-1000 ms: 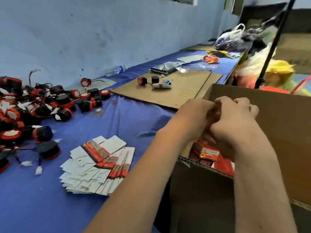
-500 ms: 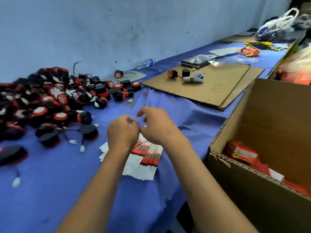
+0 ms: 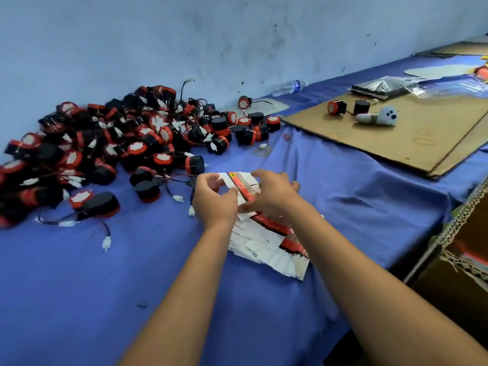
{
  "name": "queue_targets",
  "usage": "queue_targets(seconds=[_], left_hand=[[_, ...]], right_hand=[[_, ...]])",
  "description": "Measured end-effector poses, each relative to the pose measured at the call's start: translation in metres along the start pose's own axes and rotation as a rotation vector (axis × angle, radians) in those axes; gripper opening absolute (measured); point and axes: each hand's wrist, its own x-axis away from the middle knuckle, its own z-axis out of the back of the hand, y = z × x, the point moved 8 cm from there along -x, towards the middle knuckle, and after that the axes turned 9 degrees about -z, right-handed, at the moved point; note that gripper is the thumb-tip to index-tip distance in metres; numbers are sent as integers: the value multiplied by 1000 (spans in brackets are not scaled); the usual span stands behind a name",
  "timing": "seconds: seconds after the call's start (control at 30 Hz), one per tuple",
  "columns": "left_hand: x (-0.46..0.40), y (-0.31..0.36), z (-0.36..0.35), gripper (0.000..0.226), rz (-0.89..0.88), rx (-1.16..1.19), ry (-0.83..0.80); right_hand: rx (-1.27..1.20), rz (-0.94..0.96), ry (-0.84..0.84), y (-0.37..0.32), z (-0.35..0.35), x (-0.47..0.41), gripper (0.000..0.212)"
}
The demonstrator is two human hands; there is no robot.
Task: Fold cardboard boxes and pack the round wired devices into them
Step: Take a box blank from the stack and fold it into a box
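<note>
Both hands hold one flat white-and-red box blank (image 3: 239, 184) just above the stack of flat blanks (image 3: 266, 241) on the blue cloth. My left hand (image 3: 212, 200) pinches its left side with thumb and fingers. My right hand (image 3: 269, 194) grips its right side, fingers curled over the top. A big heap of round black-and-red wired devices (image 3: 111, 149) lies to the left by the wall. The nearest device (image 3: 148, 184) sits just left of my left hand.
A large brown carton (image 3: 467, 233) with red packed boxes inside stands at the right edge. A flat cardboard sheet (image 3: 412, 138) at the back right carries two devices and a small white plush toy (image 3: 377, 117). A plastic bottle (image 3: 289, 87) lies by the wall.
My hands left the carton on the right, moved left to the stack of blanks and picked up the top blank. My head turned left toward the device heap.
</note>
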Motion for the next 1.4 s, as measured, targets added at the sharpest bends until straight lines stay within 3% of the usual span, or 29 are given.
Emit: queue_targets(seconds=[0.2, 0.37, 0.47, 0.57, 0.67, 0.73, 0.83, 0.97, 1.03, 1.1, 1.17, 1.23, 1.3, 1.4], left_hand=[[2, 3, 10, 48, 89, 320, 42], [-1, 20, 88, 71, -211, 292, 181], [-8, -7, 128, 66, -67, 462, 146], [-9, -36, 171, 43, -11, 367, 58], [-5, -58, 205, 34, -24, 148, 8], [-7, -67, 213, 33, -30, 63, -39], [-10, -61, 216, 15, -167, -13, -55], [-13, -63, 228, 15, -180, -127, 55], [-12, -65, 234, 17, -129, -106, 106], [-10, -70, 236, 22, -15, 75, 118], [-10, -74, 228, 41, 96, 301, -9], [-4, -68, 209, 74, 136, 553, -298], [7, -60, 196, 102, 139, 664, -517], [16, -58, 182, 111, 160, 647, -568]], right_hand=[[-292, 238, -48, -49, -8, 15, 74], [-423, 473, 118, -112, -6, 53, 73], [-598, 616, -100, -152, -33, 80, 83], [-825, 620, -446, -173, -74, 95, 87], [-908, 565, -532, -177, -109, 100, 78], [-981, 528, -522, -178, -119, 101, 57], [-968, 568, -379, -178, -115, 99, 30], [-827, 631, -326, -179, -116, 104, 55], [-761, 626, -342, -179, -122, 107, 50], [-812, 585, -378, -179, -125, 108, 38], [-956, 519, -402, -176, -123, 105, 29], [-1131, 445, -431, -173, -118, 101, 25], [-1271, 402, -522, -171, -117, 98, 22], [-1326, 377, -665, -174, -119, 102, 25]])
